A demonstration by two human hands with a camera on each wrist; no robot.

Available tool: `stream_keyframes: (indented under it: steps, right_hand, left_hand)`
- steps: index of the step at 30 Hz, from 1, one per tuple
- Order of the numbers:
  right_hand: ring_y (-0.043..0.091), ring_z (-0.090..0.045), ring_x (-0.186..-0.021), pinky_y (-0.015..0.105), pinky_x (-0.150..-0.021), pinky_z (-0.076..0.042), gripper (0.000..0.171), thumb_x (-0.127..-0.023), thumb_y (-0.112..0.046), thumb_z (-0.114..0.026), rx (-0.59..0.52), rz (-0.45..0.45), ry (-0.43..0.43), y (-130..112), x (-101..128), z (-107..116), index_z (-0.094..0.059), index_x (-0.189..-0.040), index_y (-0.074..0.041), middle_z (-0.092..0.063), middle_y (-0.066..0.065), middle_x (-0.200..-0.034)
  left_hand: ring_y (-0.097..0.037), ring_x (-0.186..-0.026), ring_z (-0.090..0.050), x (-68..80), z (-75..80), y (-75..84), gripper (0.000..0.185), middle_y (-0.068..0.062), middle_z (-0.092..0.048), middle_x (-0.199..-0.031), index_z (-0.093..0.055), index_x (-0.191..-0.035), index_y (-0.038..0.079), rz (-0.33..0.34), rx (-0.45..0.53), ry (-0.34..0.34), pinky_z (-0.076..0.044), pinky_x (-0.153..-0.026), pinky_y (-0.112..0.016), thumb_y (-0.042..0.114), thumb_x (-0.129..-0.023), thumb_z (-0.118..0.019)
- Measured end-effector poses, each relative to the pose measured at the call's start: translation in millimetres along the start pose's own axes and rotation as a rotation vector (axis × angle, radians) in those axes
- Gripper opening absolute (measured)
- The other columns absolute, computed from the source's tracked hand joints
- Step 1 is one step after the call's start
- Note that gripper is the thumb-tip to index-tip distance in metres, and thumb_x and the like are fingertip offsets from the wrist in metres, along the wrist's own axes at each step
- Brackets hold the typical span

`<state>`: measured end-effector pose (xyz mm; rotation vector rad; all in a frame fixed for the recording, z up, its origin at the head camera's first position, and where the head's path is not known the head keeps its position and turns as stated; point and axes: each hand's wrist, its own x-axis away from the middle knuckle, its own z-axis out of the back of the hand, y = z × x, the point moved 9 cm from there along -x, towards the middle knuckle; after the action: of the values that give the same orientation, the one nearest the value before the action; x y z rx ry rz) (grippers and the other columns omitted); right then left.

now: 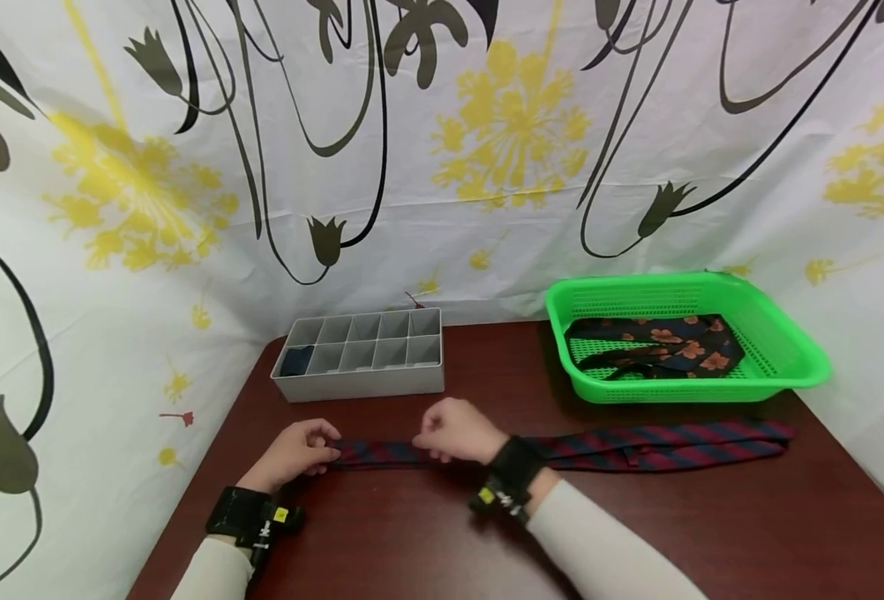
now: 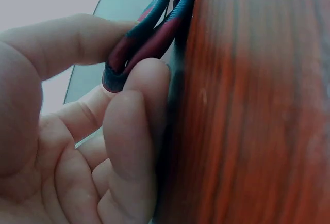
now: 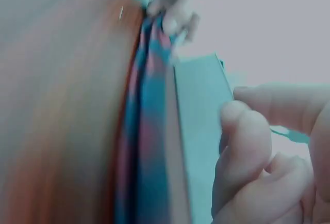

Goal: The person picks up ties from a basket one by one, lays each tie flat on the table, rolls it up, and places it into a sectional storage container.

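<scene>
A necktie with dark red and navy stripes [image 1: 666, 446] lies lengthwise across the table, doubled over on itself. At its left end my left hand [image 1: 299, 452] pinches the fold; the left wrist view has the folded end of the tie [image 2: 149, 41] between thumb and fingers. My right hand [image 1: 456, 431] is over the tie's middle part, which it partly hides in the head view. In the right wrist view the curled right fingers [image 3: 250, 144] hold nothing, and the striped cloth [image 3: 149, 131] runs apart from them, up to the left hand.
Behind the left hand stands a grey divided box [image 1: 359, 382] with a dark blue rolled cloth [image 1: 297, 360] in one compartment. A green basket [image 1: 711, 390] at the back right contains a dark flowered necktie [image 1: 666, 342]. A patterned curtain [image 1: 412, 208] borders the brown table [image 1: 382, 533].
</scene>
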<state>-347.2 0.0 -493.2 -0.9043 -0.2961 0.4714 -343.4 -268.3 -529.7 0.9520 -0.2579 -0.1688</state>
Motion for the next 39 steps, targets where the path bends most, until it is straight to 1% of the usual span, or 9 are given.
stream_keyframes:
  steps: [3, 7, 11, 16, 22, 29, 32, 36, 39]
  right_hand:
    - [0.009, -0.065, -0.048, 0.025, -0.053, -0.054, 0.031, -0.092, -0.027, -0.081, -0.077, -0.055, 0.009, -6, -21, -34, -0.067, -0.067, -0.017, -0.068, -0.005, -0.057]
    - [0.007, -0.061, -0.044, 0.022, -0.054, -0.048, 0.037, -0.090, -0.026, -0.081, 0.024, -0.087, 0.077, -6, -38, -52, -0.064, -0.057, -0.018, -0.063, -0.009, -0.049]
    - [0.007, -0.059, -0.041, 0.021, -0.055, -0.046, 0.040, -0.087, -0.021, -0.083, 0.130, -0.097, 0.123, -2, -41, -51, -0.061, -0.054, -0.017, -0.058, -0.009, -0.044]
    - [0.009, -0.060, -0.042, 0.023, -0.050, -0.042, 0.038, -0.087, -0.024, -0.082, 0.098, -0.099, 0.105, -1, -40, -52, -0.062, -0.056, -0.017, -0.059, -0.008, -0.045]
    - [0.011, -0.058, -0.042, 0.025, -0.045, -0.035, 0.045, -0.088, -0.040, -0.084, 0.106, -0.118, 0.112, 0, -42, -57, -0.063, -0.054, -0.019, -0.057, -0.007, -0.043]
    - [0.011, -0.056, -0.041, 0.025, -0.043, -0.035, 0.045, -0.081, -0.036, -0.086, 0.180, -0.104, 0.160, -8, -42, -54, -0.058, -0.049, -0.020, -0.054, -0.008, -0.041]
    - [0.011, -0.057, -0.042, 0.026, -0.044, -0.036, 0.044, -0.081, -0.034, -0.087, 0.160, -0.109, 0.152, -7, -43, -56, -0.059, -0.050, -0.020, -0.055, -0.007, -0.042]
    - [0.011, -0.059, -0.043, 0.026, -0.045, -0.041, 0.043, -0.084, -0.032, -0.087, 0.141, -0.100, 0.132, -3, -48, -60, -0.060, -0.052, -0.020, -0.056, -0.008, -0.044]
    - [0.010, -0.060, -0.044, 0.026, -0.047, -0.044, 0.038, -0.085, -0.025, -0.086, 0.098, -0.082, 0.096, 0, -52, -63, -0.062, -0.057, -0.019, -0.059, -0.007, -0.047]
  left_hand:
    - [-0.017, -0.064, -0.068, 0.9, -1.3, -4.4, 0.027, -0.002, -0.064, -0.071, -0.068, -0.115, 0.001, 0.013, 0.006, 0.005, -0.057, -0.058, -0.030, 0.014, -0.093, -0.078]
    - [-0.018, -0.064, -0.067, -0.3, -3.9, -3.9, 0.028, -0.003, -0.064, -0.071, -0.068, -0.114, 0.002, 0.007, 0.027, 0.017, -0.057, -0.057, -0.030, 0.015, -0.093, -0.079]
    - [-0.016, -0.064, -0.067, -3.5, -7.9, 1.4, 0.031, -0.004, -0.064, -0.073, -0.067, -0.118, 0.000, -0.021, 0.070, 0.009, -0.058, -0.058, -0.029, 0.014, -0.094, -0.079]
    - [-0.014, -0.060, -0.066, -5.7, -8.9, 7.9, 0.030, -0.006, -0.064, -0.074, -0.065, -0.118, -0.004, -0.048, 0.164, 0.018, -0.059, -0.057, -0.028, 0.010, -0.095, -0.077]
    - [-0.013, -0.061, -0.067, -7.1, -10.3, 14.5, 0.028, -0.004, -0.066, -0.075, -0.064, -0.114, -0.004, -0.099, 0.185, 0.035, -0.060, -0.058, -0.030, 0.012, -0.096, -0.077]
    - [-0.015, -0.071, -0.073, -7.5, -22.6, 27.4, 0.022, -0.004, -0.074, -0.088, -0.062, -0.117, -0.006, -0.162, 0.322, -0.035, -0.063, -0.066, -0.031, 0.012, -0.105, -0.064]
    - [-0.013, -0.069, -0.071, -5.7, -27.1, 34.8, 0.014, -0.007, -0.074, -0.087, -0.070, -0.111, -0.002, -0.181, 0.236, -0.007, -0.063, -0.066, -0.030, 0.009, -0.102, -0.068]
    - [-0.013, -0.065, -0.067, -0.5, -33.4, 46.3, 0.006, -0.010, -0.074, -0.084, -0.078, -0.102, 0.007, -0.201, 0.037, 0.047, -0.060, -0.063, -0.028, 0.010, -0.098, -0.075]
    - [-0.014, -0.064, -0.065, 2.5, -37.1, 51.1, 0.005, -0.011, -0.076, -0.084, -0.079, -0.100, 0.011, -0.186, -0.036, 0.063, -0.057, -0.060, -0.028, 0.011, -0.096, -0.077]
